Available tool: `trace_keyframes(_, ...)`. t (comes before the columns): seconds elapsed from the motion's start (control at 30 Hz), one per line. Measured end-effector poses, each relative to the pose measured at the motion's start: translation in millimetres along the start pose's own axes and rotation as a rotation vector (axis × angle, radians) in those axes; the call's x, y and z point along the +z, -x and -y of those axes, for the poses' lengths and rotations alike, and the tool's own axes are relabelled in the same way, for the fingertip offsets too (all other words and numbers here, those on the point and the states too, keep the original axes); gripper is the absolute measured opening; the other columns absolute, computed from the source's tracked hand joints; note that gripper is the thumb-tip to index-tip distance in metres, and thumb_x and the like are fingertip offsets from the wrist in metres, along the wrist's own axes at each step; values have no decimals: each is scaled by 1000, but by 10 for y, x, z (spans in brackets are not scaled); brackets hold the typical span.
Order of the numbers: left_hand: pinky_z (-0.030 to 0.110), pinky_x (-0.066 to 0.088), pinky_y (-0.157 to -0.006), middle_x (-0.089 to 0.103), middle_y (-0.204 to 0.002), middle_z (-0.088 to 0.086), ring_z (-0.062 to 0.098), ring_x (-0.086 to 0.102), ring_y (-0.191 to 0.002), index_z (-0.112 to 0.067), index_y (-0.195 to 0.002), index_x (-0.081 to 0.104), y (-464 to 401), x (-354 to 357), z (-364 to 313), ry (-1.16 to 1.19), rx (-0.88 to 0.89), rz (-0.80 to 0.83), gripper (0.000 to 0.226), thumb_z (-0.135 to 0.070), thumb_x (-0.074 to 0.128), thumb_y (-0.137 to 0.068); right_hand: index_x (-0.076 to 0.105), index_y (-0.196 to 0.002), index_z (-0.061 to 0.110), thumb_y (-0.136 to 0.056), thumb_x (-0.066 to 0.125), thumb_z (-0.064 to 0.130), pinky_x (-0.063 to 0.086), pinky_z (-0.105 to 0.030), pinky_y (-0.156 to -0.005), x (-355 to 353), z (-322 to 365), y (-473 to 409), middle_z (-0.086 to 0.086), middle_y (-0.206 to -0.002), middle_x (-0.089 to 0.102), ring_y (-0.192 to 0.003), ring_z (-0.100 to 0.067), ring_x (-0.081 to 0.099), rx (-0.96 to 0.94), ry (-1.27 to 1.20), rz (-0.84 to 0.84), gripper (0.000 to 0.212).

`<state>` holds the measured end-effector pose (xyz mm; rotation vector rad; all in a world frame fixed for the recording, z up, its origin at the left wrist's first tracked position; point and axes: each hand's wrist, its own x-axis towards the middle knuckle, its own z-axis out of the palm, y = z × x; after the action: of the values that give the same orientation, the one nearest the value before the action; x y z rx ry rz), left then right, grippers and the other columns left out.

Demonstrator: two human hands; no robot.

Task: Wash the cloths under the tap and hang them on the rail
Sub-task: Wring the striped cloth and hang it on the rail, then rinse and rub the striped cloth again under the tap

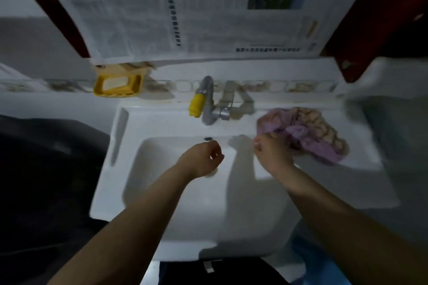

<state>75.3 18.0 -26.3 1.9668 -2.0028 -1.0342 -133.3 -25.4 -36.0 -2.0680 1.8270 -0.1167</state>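
While bunched on the sink's (129,136) right ledge, cloths (308,132) seen as one crumpled purple-and-tan heap, long axis slanting from the back, near the tap (209,104), down toward the ledge's front right edge. Touching the basin's right rim on the inner side; outer fringe lying close to the ledge's right edge. Right hand (272,154) at the heap's inner end, fingers curled and gripping a purple fold where ledge meets basin. Left hand (203,159) poised over the basin's middle, holding nothing, fingers loosely curled; too blurred to tell whether thumb and forefinger touch. Open bowl below and to the left of that hand, bare white all the way to the left rim. Tap standing at the back centre, yellow fitting (196,105) on its left side, spout hanging over the bowl's rear edge, well apart from both hands. Yellow soap dish (117,85) fixed to the wall up left. Newspaper (196,7) pasted above the tiled strip. Dark mass left of the sink, unclear in the blur.
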Motion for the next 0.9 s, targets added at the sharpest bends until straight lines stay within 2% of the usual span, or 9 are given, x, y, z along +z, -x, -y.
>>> trace_keyframes(0.17,32,51,-80,63,-98,-10,12,58,-84,-25,-95,57,-115,321,-311,112,-37,4,12,-36,52,-93,57,-118,10,-89,43,25,48,-42,-91,-255,-742,-321,-19,-125,55,-114,-36,53,217,-142,-116,36)
trace_keyframes(0.27,31,51,-81,63,-99,-9,12,58,-85,-25,-98,58,-159,435,-433,130,-45,24,14,-36,52,-93,44,-130,12,-93,41,20,49,-14,-57,-430,-936,-469,-9,-117,53,-87,-19,57,369,-332,-41,38)
trace_keyframes(0.33,32,52,-82,63,-98,-10,12,58,-86,-24,-99,58,-196,476,-481,131,-44,34,14,-36,52,-93,45,-131,5,-97,42,12,43,-13,-45,-498,-1017,-568,-10,-111,52,-85,-22,54,438,-299,-43,35)
trace_keyframes(0.43,31,52,-82,61,-94,-10,13,59,-87,-23,-99,59,-268,487,-519,137,-40,33,13,-34,52,-93,56,-123,11,-92,49,26,53,-38,-79,-433,-1182,-733,-16,-120,62,-102,-36,61,469,-125,-57,35)
trace_keyframes(0.5,27,49,-79,62,-93,-9,13,59,-86,-21,-96,60,-317,467,-534,160,-48,17,13,-31,53,-94,62,-112,19,-90,49,36,52,-42,-85,-361,-1316,-794,-15,-112,66,-97,-35,63,476,-169,-11,31)
trace_keyframes(0.6,23,46,-74,65,-92,-7,14,60,-85,-19,-95,61,-371,455,-562,223,-69,-8,14,-29,52,-94,65,-106,20,-85,41,49,50,-42,-85,-382,-1448,-807,-15,-107,67,-95,-33,61,470,-272,-216,43)
trace_keyframes(0.73,30,51,-77,66,-80,-8,13,63,-79,-18,-90,62,-392,380,-670,356,-111,-42,14,-24,50,-95,50,-112,-1,-98,35,20,36,-28,-70,-742,-1206,-612,-26,-109,61,-95,-35,58,453,-524,-574,30)
trace_keyframes(0.83,36,53,-81,69,-78,1,14,63,-75,-13,-89,64,-313,265,-786,640,-132,-31,26,-30,47,-99,45,-107,3,-97,34,15,47,-34,-72,-1013,-824,-354,-19,-93,62,-81,-25,59,206,-841,-687,19)
trace_keyframes(0.9,35,52,-88,71,-88,5,18,65,-87,-11,-94,67,-268,190,-850,850,-122,44,47,-46,36,-100,43,-98,9,-98,37,11,52,-24,-67,-1107,-530,-126,-12,-77,61,-68,-15,62,37,-985,-645,7)
